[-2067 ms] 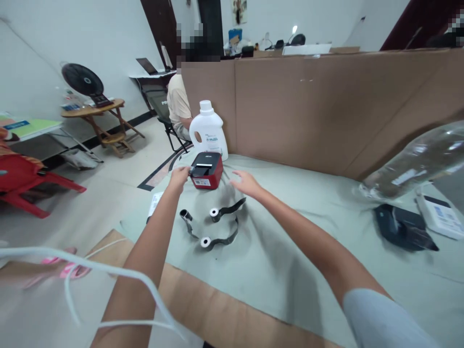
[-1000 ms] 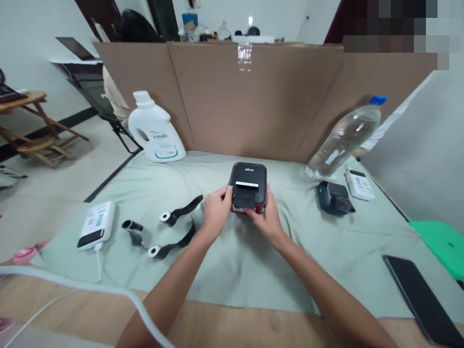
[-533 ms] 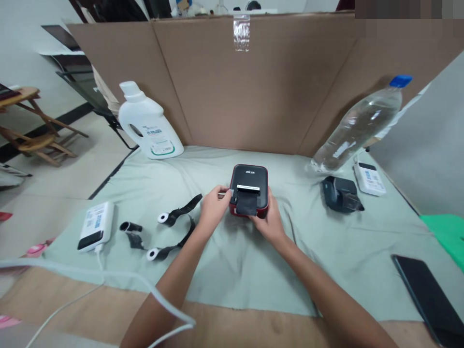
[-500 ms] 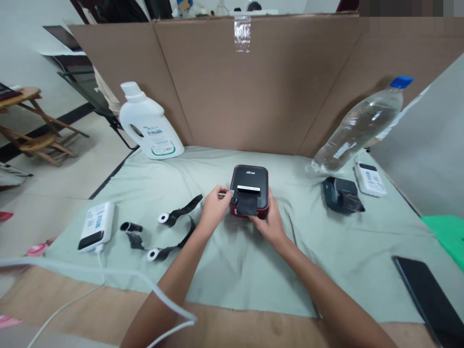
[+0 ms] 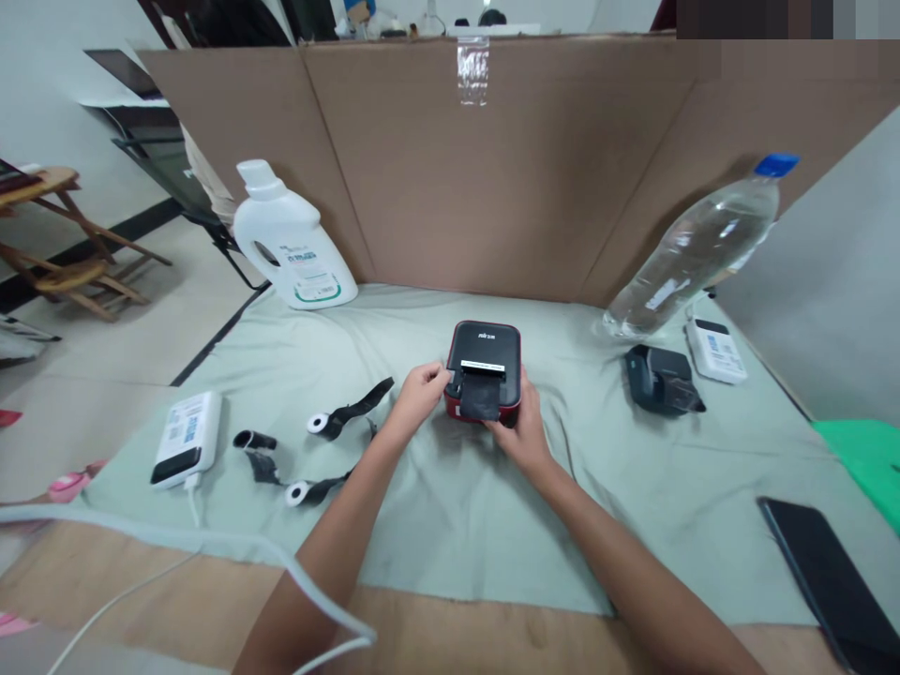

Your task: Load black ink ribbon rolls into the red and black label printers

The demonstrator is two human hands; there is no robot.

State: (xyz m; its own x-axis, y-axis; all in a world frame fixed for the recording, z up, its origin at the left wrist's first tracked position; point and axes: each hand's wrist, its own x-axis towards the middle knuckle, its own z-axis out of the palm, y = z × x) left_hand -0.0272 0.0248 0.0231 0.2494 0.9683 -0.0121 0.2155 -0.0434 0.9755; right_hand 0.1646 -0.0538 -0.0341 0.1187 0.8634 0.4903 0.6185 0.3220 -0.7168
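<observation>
A small label printer (image 5: 485, 342), black on top with a red body, sits on the pale green cloth. A black strip (image 5: 480, 397) comes out of its top slot, and a thin white strip (image 5: 482, 367) lies along that slot. My right hand (image 5: 524, 424) grips the printer's right side, its thumb at the front corner. At the left edge, my left hand (image 5: 422, 394) is closed in a pinch touching the printer; whatever is between the fingertips is too small to make out. Left of that hand, black tape unwinds from two small white-cored rolls (image 5: 318, 424).
A black roll (image 5: 254, 440) and a white power bank (image 5: 187, 441) with a cable lie left. Behind stand a white jug (image 5: 295, 244), a cardboard panel (image 5: 492, 178) and a leaning water bottle (image 5: 693, 253). Rightward are a black device (image 5: 657, 378), white box (image 5: 715, 351) and phone (image 5: 822, 572).
My left fingers have drawn closer together at the printer's left edge. The left forearm now covers more of the lower black tape. My right hand and the printer stay in place.
</observation>
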